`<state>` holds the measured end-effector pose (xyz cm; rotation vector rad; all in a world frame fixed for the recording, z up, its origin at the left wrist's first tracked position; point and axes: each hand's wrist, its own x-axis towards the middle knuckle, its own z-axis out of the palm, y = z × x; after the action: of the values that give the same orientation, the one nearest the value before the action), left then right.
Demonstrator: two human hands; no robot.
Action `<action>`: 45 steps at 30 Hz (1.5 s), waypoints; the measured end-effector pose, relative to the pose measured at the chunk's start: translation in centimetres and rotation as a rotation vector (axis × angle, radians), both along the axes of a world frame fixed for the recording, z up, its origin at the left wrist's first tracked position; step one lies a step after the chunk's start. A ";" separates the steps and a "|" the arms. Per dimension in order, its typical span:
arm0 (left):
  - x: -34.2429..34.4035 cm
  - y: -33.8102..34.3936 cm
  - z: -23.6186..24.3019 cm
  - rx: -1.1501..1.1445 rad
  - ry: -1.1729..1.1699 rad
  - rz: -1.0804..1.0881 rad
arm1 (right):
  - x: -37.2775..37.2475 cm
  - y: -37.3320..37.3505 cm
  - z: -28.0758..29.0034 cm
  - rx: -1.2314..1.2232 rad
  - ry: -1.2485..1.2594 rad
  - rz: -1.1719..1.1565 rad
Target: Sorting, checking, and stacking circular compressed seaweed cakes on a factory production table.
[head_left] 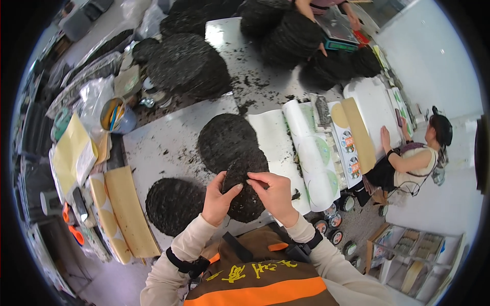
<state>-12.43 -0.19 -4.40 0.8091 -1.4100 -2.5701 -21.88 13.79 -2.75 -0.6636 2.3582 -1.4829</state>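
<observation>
Both of my hands hold a thin, round, blackish disc that looks like dried seaweed, tilted over the table close to my apron. My left hand pinches its left side between thumb and fingers. On the right side, my right hand grips the disc near its upper part, fingertips pressed together. Just beyond lies a round seaweed pile, partly covered by the held disc. Another round seaweed pile lies to the left of my left hand.
Tall seaweed stacks stand at the far left of the white table. A person's hands are beside a scale at the far end. Printed sheet rolls lie to the right, near a seated person. A tool bucket stands left.
</observation>
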 end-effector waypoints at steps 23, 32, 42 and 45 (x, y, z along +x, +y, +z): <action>-14.3 6.8 -6.3 -0.119 -0.154 -0.231 | -11.4 7.9 -8.6 0.041 0.140 -0.203; -14.3 7.7 -6.4 -0.075 -0.160 -0.211 | -12.6 10.5 -10.2 0.019 -0.018 -0.341; -11.0 8.0 -2.1 -1.315 0.340 -0.381 | -12.3 13.3 -6.6 -0.962 -1.114 -0.490; -8.4 7.7 -2.1 -1.588 0.479 -0.399 | -11.7 12.5 -4.2 -0.781 -1.043 -0.412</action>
<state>-20.84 7.53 -6.49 -0.3420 -2.6517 -0.8403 -33.61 26.32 -6.94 0.4584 1.1154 -2.1782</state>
